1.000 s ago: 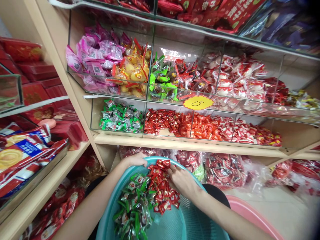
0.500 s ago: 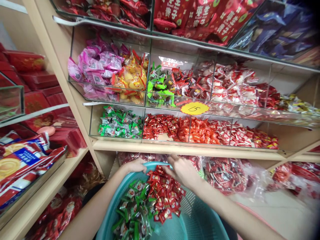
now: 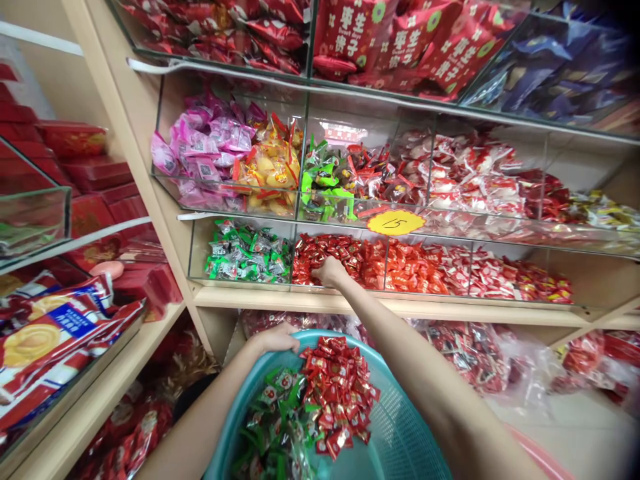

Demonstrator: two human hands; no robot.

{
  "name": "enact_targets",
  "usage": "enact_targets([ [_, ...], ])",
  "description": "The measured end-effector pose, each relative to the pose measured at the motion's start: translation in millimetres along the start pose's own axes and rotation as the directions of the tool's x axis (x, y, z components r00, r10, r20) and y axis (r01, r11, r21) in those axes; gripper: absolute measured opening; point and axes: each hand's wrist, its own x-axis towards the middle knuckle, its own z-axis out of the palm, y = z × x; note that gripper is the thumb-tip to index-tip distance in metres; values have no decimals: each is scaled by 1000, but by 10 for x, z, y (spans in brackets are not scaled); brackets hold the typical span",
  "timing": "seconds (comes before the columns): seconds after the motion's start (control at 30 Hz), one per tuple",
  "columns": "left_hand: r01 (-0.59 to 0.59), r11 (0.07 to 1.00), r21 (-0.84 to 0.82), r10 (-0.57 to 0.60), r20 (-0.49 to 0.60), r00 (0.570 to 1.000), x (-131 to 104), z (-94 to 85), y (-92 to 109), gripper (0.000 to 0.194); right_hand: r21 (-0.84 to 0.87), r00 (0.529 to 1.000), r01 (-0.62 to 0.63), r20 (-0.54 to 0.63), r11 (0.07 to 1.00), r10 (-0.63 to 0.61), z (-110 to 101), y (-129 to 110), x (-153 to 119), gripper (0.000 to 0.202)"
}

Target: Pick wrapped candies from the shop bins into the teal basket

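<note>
My left hand (image 3: 280, 339) grips the upper left rim of a teal plastic basket (image 3: 405, 413). Inside the basket lie green-wrapped candies (image 3: 280, 420) on the left and a heap of red-wrapped candies (image 3: 337, 393) beside them. My right hand (image 3: 331, 272) is in the bottom shelf bin, at the front of the dark red candies (image 3: 350, 252). Its fingers are curled and partly hidden among the wrappers; whatever they hold cannot be made out.
Green candies (image 3: 250, 250) and orange-red candies (image 3: 410, 267) flank that bin. Above are glass-fronted shelves with a yellow price tag (image 3: 396, 223). A wooden shelf edge (image 3: 390, 307) runs over the basket. Biscuit packs (image 3: 55, 333) lie at the left, plastic bags (image 3: 465, 353) below the shelf.
My right hand has moved from above the basket's far rim up and forward into the dark red candy bin. My left hand stays on the rim. The view has shifted slightly.
</note>
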Motion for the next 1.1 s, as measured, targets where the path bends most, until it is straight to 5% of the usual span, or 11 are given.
enact_targets([
  [0.3,15,1000,0,-15,5,1000,34,14,-17,10,110,999,-21,39,994,17,82,48,123,37],
  [0.47,9,1000,-2,-9,10,1000,6,9,9,13,237,999,18,46,971,-30,-115,133,25,21],
  [0.63,-2,1000,0,2,28,1000,32,-9,-15,14,366,997,47,33,929,-64,-493,350,-287,15],
  [0.8,1,1000,4,-1,25,1000,70,-17,-67,19,594,979,202,-87,779,-187,-701,859,-955,10],
  [0.9,1,1000,9,-1,20,1000,77,-5,-65,18,654,980,148,5,742,-200,-513,1249,-1381,12],
  [1.1,35,999,26,-35,33,999,19,17,54,23,716,974,-68,199,695,-109,296,1880,-1825,18],
])
